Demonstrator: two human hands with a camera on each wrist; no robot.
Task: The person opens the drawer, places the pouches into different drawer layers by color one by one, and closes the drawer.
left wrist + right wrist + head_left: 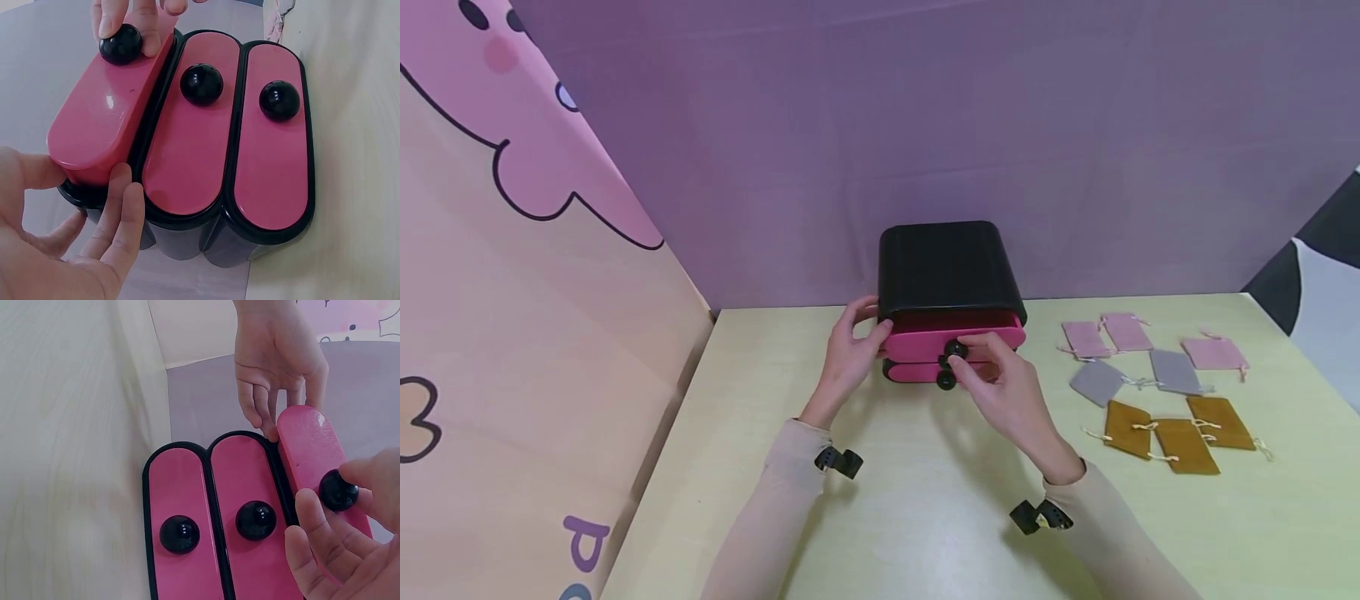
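Note:
A small black cabinet (951, 262) with three pink drawers stands against the back wall. Its top drawer (94, 119) is pulled partly out, while the middle drawer (187, 150) and bottom drawer (273, 169) sit flush in their frames. My right hand (1007, 392) pinches the round black knob (338, 490) of the top drawer between thumb and fingers. At the drawer's left end, my left hand (850, 350) grips its sides by the cabinet's corner, thumb and fingers to either side in the left wrist view. Only a red strip of the drawer's inside shows in the head view.
To the right on the pale table (895, 517) lie several flat drawstring pouches: pink (1126, 332), grey (1176, 372) and mustard brown (1185, 446). A purple cloth wall (962, 125) rises behind the cabinet, and a printed panel (550, 333) borders the left side.

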